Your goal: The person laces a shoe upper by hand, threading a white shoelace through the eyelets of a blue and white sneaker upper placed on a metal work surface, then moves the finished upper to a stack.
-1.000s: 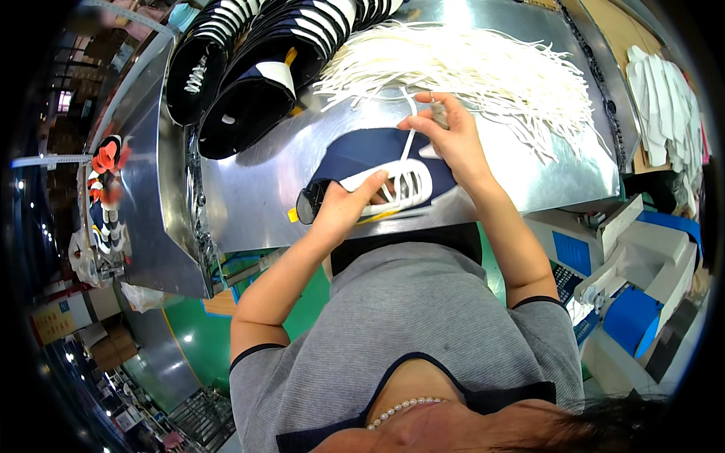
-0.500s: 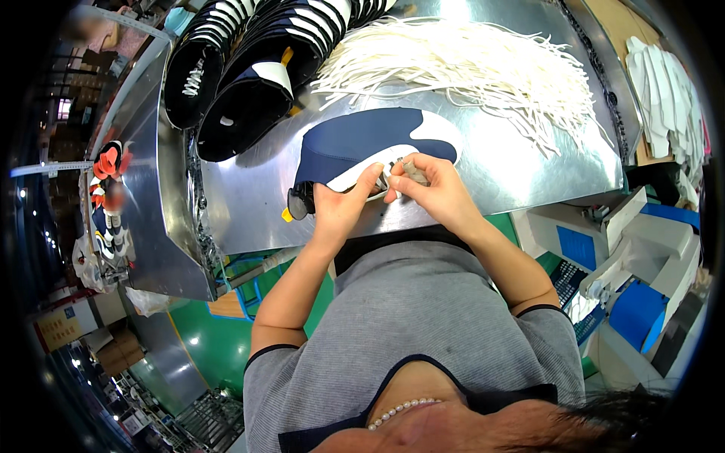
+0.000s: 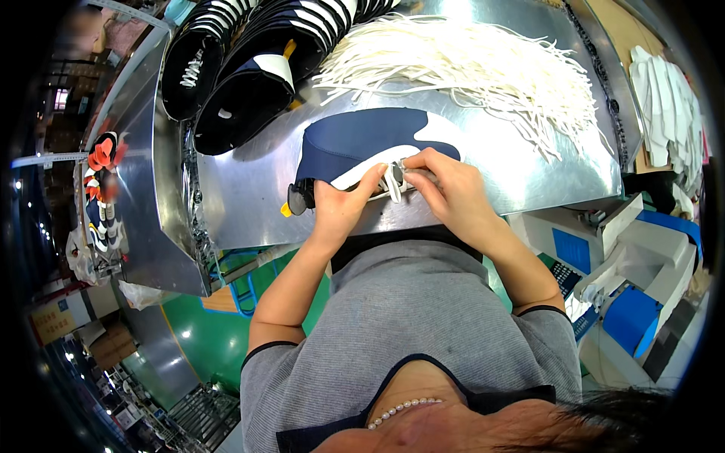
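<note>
Near the front edge of the table [image 3: 249, 200], the upper [image 3: 359, 140] is gripped at its opening by the left hand [image 3: 338, 208], the right hand [image 3: 455, 185] has its fingertips at the lace [image 3: 393, 187], grip indeterminable, and a panel [image 3: 54, 323] beyond the left edge bears blurred print.

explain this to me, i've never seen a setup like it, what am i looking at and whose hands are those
There's no robot here: these are a person's bare hands, seen from above by a fisheye camera worn on that person's head, which is why straight edges bend. The left hand grips a navy and white shoe upper. The right hand has its thumb and fingertips at the white lacing; exactly what they pinch is too small to tell. Also on the metal table lie nested shoe uppers, upper left, and a pile of loose white shoelaces beyond the hands.
</note>
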Available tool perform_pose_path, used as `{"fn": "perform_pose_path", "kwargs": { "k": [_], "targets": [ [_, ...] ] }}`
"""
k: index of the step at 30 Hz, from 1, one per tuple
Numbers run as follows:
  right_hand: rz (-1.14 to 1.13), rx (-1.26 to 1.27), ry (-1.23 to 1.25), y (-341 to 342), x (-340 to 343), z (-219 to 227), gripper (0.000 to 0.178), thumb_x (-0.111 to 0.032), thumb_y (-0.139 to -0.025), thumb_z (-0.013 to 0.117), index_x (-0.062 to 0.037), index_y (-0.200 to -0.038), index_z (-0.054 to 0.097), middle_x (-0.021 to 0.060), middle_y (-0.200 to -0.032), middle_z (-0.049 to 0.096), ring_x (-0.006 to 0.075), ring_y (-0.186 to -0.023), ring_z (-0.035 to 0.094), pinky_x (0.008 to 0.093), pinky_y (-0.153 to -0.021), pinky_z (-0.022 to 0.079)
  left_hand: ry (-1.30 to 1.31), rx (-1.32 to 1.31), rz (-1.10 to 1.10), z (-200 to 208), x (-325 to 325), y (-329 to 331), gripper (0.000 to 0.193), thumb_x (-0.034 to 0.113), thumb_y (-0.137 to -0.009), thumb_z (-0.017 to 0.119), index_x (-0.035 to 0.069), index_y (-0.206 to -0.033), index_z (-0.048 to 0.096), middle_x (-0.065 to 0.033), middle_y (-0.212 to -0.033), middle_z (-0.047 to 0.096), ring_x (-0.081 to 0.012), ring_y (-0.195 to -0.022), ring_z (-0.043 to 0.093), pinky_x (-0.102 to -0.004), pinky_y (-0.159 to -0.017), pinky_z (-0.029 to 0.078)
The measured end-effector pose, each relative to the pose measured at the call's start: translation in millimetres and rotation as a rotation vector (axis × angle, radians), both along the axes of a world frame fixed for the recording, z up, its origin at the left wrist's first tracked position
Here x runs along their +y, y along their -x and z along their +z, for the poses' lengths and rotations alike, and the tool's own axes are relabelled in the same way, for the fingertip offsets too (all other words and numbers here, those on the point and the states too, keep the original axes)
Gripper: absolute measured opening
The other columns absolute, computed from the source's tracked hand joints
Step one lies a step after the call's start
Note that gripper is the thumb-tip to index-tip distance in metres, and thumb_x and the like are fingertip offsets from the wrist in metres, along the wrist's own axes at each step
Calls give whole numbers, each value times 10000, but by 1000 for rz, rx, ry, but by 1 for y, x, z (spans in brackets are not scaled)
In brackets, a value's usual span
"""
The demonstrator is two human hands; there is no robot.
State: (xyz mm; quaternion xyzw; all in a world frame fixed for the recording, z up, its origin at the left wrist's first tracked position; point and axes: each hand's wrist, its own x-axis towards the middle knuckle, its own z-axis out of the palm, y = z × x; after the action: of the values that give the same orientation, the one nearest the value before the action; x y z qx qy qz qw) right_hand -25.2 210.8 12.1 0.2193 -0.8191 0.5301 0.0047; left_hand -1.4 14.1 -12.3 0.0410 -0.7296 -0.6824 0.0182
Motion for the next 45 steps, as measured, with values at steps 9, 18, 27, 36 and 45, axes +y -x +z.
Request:
{"fn": "perform_pose_path", "kwargs": {
  "k": [9, 18, 27, 36, 45],
  "targets": [
    [51, 54, -126, 15, 4, 2, 107, -175, -882, 697, -79, -911, 658, 76, -800, 700, 277, -686, 681, 368, -580, 514, -21, -30, -10, 4, 2, -3, 198, 59, -889, 750, -30, -1047, 670, -41, -924, 702, -79, -740, 649, -223, -634, 524],
    [122, 226, -417, 18, -13, 1, 103, -138, -899, 646, -63, -897, 576, 98, -765, 683, 315, -679, 668, 410, -570, 493, 412, 198, -185, 7, -8, -9, 179, 20, -919, 656, -48, -1085, 655, -102, -920, 699, -186, -814, 679, -317, -727, 533],
    [291, 44, -604, 35, -13, 14, 170, -143, -850, 647, -11, -934, 581, 143, -762, 698, 325, -755, 712, 427, -623, 537, -86, -150, -257, 6, -5, 1, 206, 106, -990, 601, -43, -1132, 614, -92, -946, 684, -153, -792, 673, -282, -717, 550],
    [29, -296, 40, 49, -3, -34, 205, -197, -918, 681, -63, -1073, 687, 144, -946, 715, 283, -797, 707, 365, -685, 543, 7, -507, -212, 16, -21, 26, 290, 229, -950, 660, -48, -1019, 711, -104, -964, 739, -149, -823, 699, -279, -765, 560],
    [-162, -105, 144, 33, -15, -53, 185, -117, -876, 676, -83, -1057, 689, 91, -785, 697, 182, -631, 663, 290, -594, 513, 311, -292, -23, 1, 0, 16, 234, 63, -835, 743, -44, -1041, 711, -87, -948, 742, -130, -828, 692, -292, -766, 549]
  ]
}}
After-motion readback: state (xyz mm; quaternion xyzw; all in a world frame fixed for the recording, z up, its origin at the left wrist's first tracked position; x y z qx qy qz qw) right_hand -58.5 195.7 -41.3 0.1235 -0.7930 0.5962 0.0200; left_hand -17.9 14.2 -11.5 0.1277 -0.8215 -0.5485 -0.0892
